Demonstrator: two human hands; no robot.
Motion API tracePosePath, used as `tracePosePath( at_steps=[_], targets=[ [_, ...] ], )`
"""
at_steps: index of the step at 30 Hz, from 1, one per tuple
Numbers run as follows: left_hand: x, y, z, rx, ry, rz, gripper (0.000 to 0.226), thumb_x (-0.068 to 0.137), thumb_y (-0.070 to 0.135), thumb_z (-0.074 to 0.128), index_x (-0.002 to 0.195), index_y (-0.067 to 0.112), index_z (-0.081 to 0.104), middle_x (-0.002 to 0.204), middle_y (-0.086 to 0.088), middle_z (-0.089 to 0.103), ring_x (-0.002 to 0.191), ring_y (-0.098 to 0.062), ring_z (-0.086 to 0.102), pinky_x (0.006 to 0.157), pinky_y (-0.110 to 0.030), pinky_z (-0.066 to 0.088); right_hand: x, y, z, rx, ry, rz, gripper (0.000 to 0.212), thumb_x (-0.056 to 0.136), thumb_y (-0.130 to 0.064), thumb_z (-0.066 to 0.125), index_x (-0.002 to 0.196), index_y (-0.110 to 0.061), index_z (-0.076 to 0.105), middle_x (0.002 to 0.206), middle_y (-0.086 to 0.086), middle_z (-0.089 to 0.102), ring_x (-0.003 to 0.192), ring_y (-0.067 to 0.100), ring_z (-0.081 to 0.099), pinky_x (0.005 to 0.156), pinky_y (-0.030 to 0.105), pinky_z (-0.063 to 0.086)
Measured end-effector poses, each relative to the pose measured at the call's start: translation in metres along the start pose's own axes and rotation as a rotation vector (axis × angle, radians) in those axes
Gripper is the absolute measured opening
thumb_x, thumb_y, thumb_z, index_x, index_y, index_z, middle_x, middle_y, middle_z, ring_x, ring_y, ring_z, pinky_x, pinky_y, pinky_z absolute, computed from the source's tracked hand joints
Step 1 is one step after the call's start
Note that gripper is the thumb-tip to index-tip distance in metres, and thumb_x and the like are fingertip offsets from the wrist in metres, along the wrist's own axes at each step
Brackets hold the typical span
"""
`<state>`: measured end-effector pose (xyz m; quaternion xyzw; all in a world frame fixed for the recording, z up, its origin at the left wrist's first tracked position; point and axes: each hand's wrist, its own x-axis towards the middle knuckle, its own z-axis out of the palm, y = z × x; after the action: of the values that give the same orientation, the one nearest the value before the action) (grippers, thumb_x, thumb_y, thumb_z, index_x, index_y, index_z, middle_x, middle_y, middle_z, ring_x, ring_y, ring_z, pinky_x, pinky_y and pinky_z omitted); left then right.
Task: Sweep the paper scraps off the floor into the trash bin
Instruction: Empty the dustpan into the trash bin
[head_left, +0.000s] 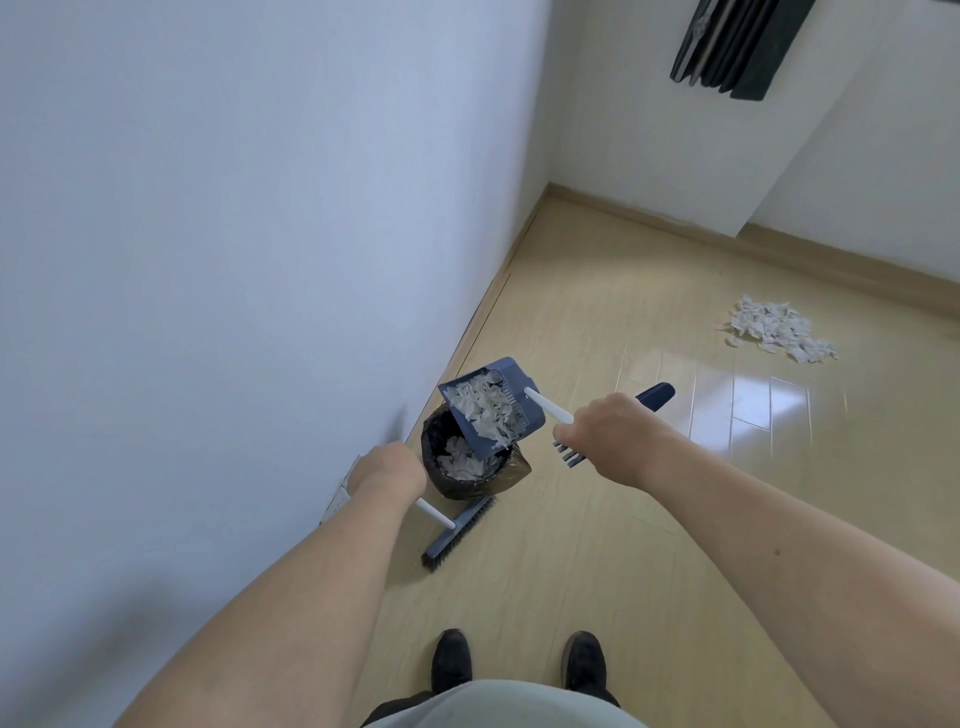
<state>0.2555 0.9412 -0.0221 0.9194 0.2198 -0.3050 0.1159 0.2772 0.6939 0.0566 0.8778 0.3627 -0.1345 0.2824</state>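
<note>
Right hand (605, 428) gripping dustpan (491, 410), tipping scraps into bin (467, 467). Left hand (389, 470) gripping broom (457, 530). One pile (776, 330) left at two o'clock.

A white wall (208, 234) runs along the left, with a white socket (338, 496) low on it. Pale wood-look flooring (597, 545) meets a tan skirting board (649, 213). Dark folded panels (737, 44) hang top right. Two black shoes (451, 660) stand at the bottom edge.
</note>
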Motion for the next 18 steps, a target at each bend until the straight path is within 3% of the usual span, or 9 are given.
tracePosePath(
  at_steps=[6, 13, 18],
  targets=[
    [0.003, -0.004, 0.003, -0.054, -0.035, -0.030, 0.014, 0.084, 0.009, 0.060, 0.074, 0.016, 0.053, 0.071, -0.003, 0.056, 0.087, -0.024, 0.068, 0.057, -0.026, 0.046, 0.000, 0.001, -0.002, -0.065, -0.021, -0.019, 0.030, 0.086, -0.002, 0.047, 0.110, -0.018, 0.056, 0.089, 0.004, 0.065, 0.079, 0.025, 0.063, 0.065, 0.032, 0.048],
    [0.003, -0.007, 0.004, -0.085, -0.047, -0.035, 0.008, 0.084, 0.010, 0.061, 0.081, 0.016, 0.056, 0.071, -0.004, 0.057, 0.081, -0.025, 0.066, 0.058, -0.027, 0.048, -0.003, 0.004, -0.005, -0.100, -0.010, -0.027, 0.028, 0.086, -0.003, 0.047, 0.107, -0.019, 0.056, 0.089, 0.005, 0.065, 0.079, 0.026, 0.063, 0.067, 0.032, 0.049],
    [0.003, -0.006, 0.006, -0.096, -0.032, -0.038, 0.010, 0.085, 0.010, 0.060, 0.079, 0.016, 0.054, 0.073, -0.004, 0.057, 0.081, -0.024, 0.066, 0.062, -0.027, 0.051, -0.008, 0.005, -0.010, -0.127, -0.005, -0.043, 0.025, 0.087, -0.001, 0.047, 0.104, -0.018, 0.056, 0.079, 0.005, 0.054, 0.068, 0.026, 0.047, 0.063, 0.032, 0.040]
  ],
)
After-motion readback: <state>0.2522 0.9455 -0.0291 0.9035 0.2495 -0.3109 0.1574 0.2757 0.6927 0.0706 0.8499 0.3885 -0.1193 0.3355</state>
